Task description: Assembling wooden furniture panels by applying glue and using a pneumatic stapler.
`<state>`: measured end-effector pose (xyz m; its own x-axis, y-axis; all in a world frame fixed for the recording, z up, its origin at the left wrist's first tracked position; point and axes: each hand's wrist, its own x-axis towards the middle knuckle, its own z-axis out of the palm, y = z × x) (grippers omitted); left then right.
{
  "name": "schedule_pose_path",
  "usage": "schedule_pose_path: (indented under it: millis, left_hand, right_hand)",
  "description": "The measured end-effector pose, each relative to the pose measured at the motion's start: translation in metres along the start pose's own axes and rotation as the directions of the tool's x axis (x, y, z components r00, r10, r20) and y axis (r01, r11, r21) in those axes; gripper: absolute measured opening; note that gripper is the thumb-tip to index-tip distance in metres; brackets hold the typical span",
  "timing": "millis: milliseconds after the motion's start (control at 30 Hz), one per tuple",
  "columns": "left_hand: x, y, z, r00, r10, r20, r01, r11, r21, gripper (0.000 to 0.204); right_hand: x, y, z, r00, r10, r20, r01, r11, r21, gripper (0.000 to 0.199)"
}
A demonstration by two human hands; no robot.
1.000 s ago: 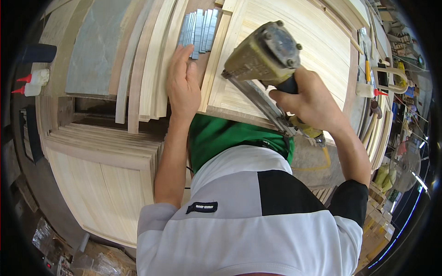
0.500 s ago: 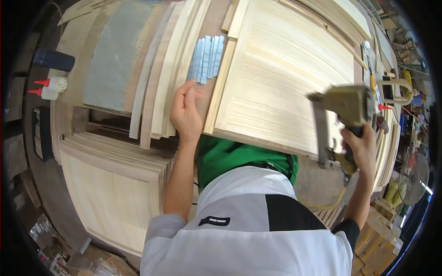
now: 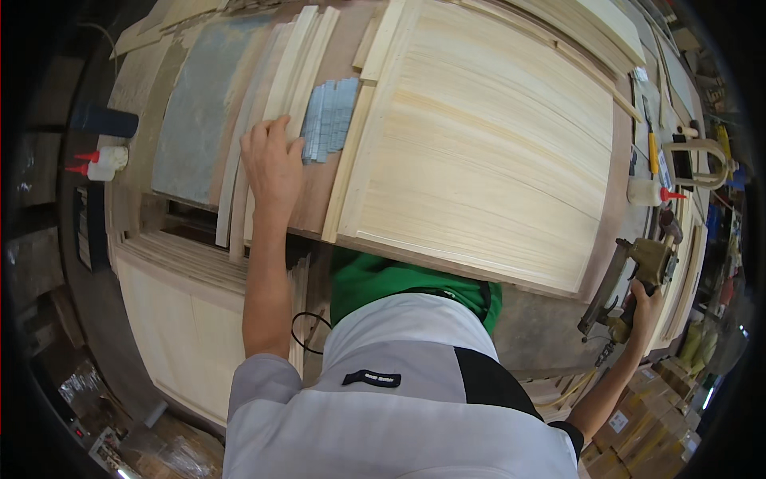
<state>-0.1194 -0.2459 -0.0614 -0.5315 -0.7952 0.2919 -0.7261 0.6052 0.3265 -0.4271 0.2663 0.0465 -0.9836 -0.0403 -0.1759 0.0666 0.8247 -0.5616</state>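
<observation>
Room: woodworking shop is seen from above; clutter and cartons line the dark rim on both sides.
Bench (image 3: 550,319): brown top, long axis running left to right, loaded with timber.
Far left: two glue bottles (image 3: 100,164) with red nozzles lie on a side ledge, well apart from the hands.
Stack (image 3: 187,335): pale panels are piled below the bench edge, left of the body.
Strips (image 3: 275,104): thin pale slats lie side by side, long axes running away from the body, just left of the staples.
Left hand (image 3: 273,169): laid flat, fingers spread and unclenched, on the strips; nothing is grasped; fingertips lie just beside the staples.
Staples (image 3: 329,120): grey sticks lie flat in a row, up and right of the left hand, which is by far the nearer hand.
Panel (image 3: 487,160): large pale board with a framing rail along its left edge, between the two hands.
Right hand (image 3: 642,307): clenched round the grip of the nailer, held off the right end of the bench, well apart from the staples.
Nailer (image 3: 634,279): olive body, magazine angled down and left.
Far right: glue bottle (image 3: 648,191) and hand tools lie on the bench.
</observation>
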Motion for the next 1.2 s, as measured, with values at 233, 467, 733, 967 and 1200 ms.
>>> schedule_pose_path:
  millis: [233, 467, 733, 967, 1200]
  left_hand:
    - [0.010, 0.001, 0.003, 0.999, 0.000, 0.049, -0.006, 0.993, 0.121, 0.034]
    - [0.020, -0.003, 0.015, 0.996, 0.083, 0.020, -0.086, 0.973, 0.215, 0.036]
    - [0.040, 0.043, -0.018, 0.996, -0.051, 0.070, 0.073, 0.929, -0.362, 0.038]
    - [0.114, 0.156, 0.062, 0.726, 0.679, -0.108, -0.655, 0.637, -0.407, 0.037]
    - [0.162, 0.250, 0.164, 0.549, 0.803, -0.231, -0.799, 0.424, -0.427, 0.035]
  right_hand:
    - [0.012, 0.016, 0.010, 0.999, 0.040, 0.018, -0.042, 0.993, 0.115, 0.022]
    - [0.017, 0.036, 0.006, 0.999, 0.017, 0.035, -0.020, 0.996, 0.089, 0.023]
    - [0.019, 0.040, 0.007, 1.000, -0.005, 0.026, 0.002, 0.994, 0.113, 0.020]
    - [0.012, 0.021, 0.009, 0.996, 0.068, 0.049, -0.075, 0.985, 0.158, 0.020]
    - [0.009, 0.022, 0.010, 0.997, 0.072, 0.008, -0.072, 0.988, 0.138, 0.023]
